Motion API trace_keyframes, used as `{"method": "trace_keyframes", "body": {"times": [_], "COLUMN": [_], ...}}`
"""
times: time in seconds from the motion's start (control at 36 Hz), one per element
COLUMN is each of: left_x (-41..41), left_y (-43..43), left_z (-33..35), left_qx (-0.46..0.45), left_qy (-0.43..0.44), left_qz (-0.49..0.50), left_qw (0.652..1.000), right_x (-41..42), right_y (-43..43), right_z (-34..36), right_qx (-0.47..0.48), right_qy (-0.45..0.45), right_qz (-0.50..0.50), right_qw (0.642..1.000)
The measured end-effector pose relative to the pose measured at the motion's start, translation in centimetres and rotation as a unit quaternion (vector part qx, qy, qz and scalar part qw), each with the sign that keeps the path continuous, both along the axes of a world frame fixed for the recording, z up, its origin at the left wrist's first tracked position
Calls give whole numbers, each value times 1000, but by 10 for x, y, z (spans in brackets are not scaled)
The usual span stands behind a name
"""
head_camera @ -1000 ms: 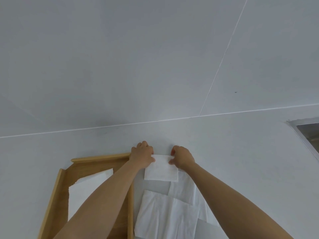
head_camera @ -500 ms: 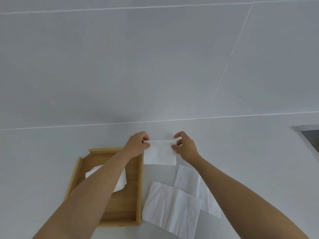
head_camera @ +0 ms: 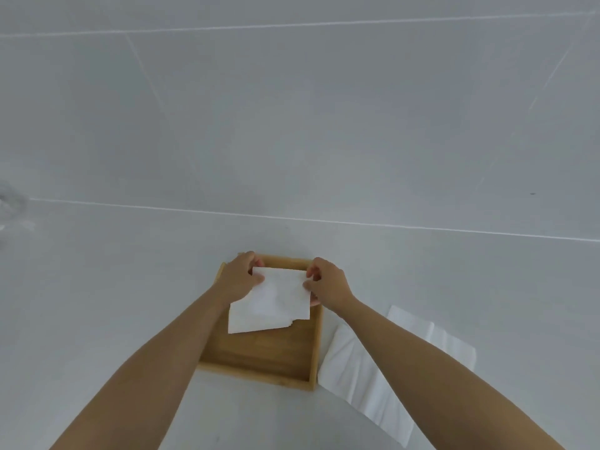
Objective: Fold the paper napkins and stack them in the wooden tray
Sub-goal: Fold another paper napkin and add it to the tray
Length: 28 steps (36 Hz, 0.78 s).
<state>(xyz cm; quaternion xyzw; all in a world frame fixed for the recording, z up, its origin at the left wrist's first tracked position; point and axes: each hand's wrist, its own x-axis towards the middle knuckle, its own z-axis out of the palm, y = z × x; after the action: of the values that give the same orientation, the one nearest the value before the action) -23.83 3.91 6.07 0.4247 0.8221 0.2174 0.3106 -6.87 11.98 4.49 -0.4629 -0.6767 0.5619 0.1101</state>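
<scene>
A folded white napkin (head_camera: 281,292) is held over the far half of the wooden tray (head_camera: 259,358). My left hand (head_camera: 238,278) pinches its left far corner and my right hand (head_camera: 328,285) pinches its right edge. Beneath it lies a stack of folded napkins (head_camera: 256,321) inside the tray; I cannot tell whether the held napkin touches the stack. Unfolded white napkins (head_camera: 383,362) lie overlapping on the white counter, just right of the tray and partly hidden by my right forearm.
The white counter (head_camera: 97,319) meets a grey tiled wall (head_camera: 292,108) behind the tray. A blurred pale object (head_camera: 9,203) sits at the far left edge of the view.
Both hands lifted the folded napkin from the counter and carried it left, over the tray and its stack. The view also shifted left, so the tray now sits in the middle.
</scene>
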Motion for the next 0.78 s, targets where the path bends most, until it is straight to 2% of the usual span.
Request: {"method": "trace_keyframes", "body": {"times": [0.11,0.36,0.64,0.78], "left_x": [-16,-33,-36,-30], "left_y": [-20,-39,-38,-38], "left_z": [-13,-48,-62,-62], "left_qx": [-11,-26,-31,-46], "left_qy": [1,25,62,112], "left_qz": [33,59,56,32], "left_qw": [999,998,996,992], "right_x": [-21,-50,-57,-54], "right_y": [-12,-19,-15,-15], "right_z": [-15,-39,-54,-57], "right_qx": [-23,41,119,134], "right_qy": [-17,-91,-154,-182], "right_qz": [42,112,178,202], "right_qw": [999,989,964,953]}}
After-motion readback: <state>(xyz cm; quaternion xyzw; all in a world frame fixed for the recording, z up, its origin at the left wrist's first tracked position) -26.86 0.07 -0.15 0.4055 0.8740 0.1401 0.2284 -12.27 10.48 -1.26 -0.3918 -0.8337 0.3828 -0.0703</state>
